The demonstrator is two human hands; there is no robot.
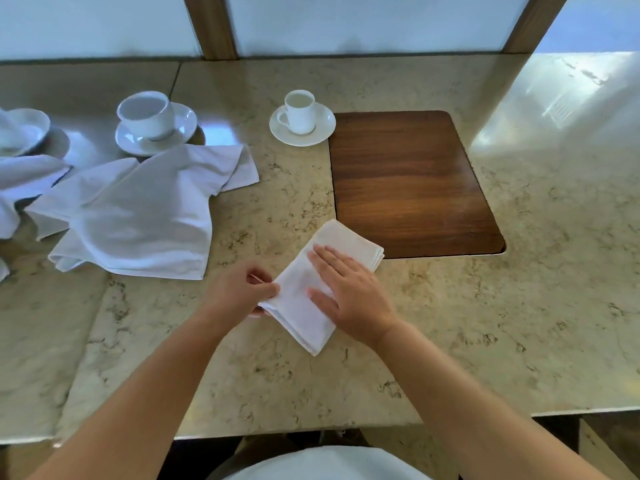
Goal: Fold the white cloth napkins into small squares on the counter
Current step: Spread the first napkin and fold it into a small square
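A folded white napkin [298, 306] lies as a long narrow strip, set diagonally on the marble counter [519, 323] in front of me. My right hand [349, 296] rests flat on its middle, fingers spread and pressing down. My left hand [242, 289] pinches the strip's left edge between thumb and fingers. A loose pile of unfolded white napkins [138, 209] lies at the left, with more crumpled cloth [20, 181] at the far left edge.
A dark wooden board [408, 181] is set into the counter just beyond the folded napkin. A small cup on a saucer [301, 116] stands at the board's far-left corner. A larger cup on a saucer [152, 123] and a white dish [24, 129] stand behind the pile.
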